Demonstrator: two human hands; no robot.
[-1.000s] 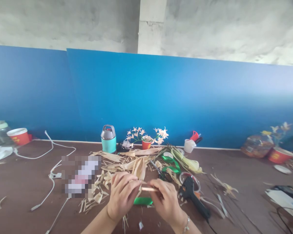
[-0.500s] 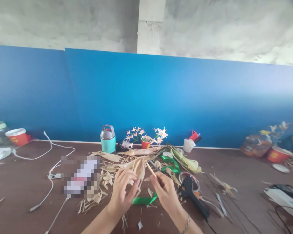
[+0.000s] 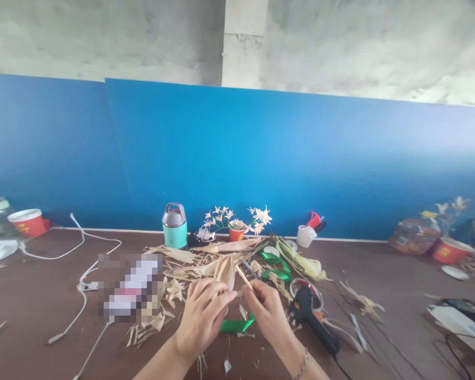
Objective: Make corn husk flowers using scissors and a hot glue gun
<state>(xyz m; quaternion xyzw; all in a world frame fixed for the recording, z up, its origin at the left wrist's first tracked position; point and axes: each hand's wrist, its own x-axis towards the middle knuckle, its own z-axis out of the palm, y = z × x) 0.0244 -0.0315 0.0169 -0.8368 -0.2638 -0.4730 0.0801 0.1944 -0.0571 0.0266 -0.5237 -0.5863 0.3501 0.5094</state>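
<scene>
My left hand is bent with its thumb stretched toward the right hand; the thumb tip meets a small pale piece of husk between the two hands. A folded dry corn husk shows just beyond its fingers, the lower end hidden by the hand. My right hand pinches a thin wooden stick that points up and to the left. Green ribbon lies on the table below the hands. A black glue gun rests to the right of my right hand, near a tape roll.
Dry husks are heaped across the brown table. Behind them stand a turquoise flask, husk flowers in a red cup and a white cup. White cables run at the left; a blurred-out object lies beside them.
My left thumb has stretched right and upward, and the left hand has shifted slightly toward the right hand. The right hand and its stick have barely moved.
</scene>
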